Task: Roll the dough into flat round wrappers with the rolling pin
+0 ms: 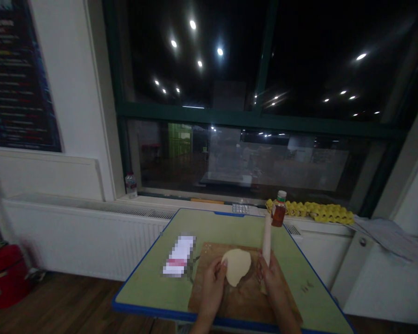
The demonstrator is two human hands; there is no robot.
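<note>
A flat, rolled-out sheet of dough [237,265] is over the wooden board [244,304], its lower end tapering to a rounded point. My left hand [214,276] pinches the dough's left edge between thumb and fingers. In my right hand [269,273] is a pale wooden rolling pin [266,239], gripped near its lower part and tilted so the far end points up and away. The pin is to the right of the dough, apart from it. Whether the dough's far side rests on the board I cannot tell.
The board sits on a green table [311,297] with a blue edge. A blurred-out white phone-like rectangle [179,255] lies left of the board. At the back right stands a bottle of reddish liquid [278,211], near yellow egg trays [320,211] on the sill. A radiator [80,236] is behind.
</note>
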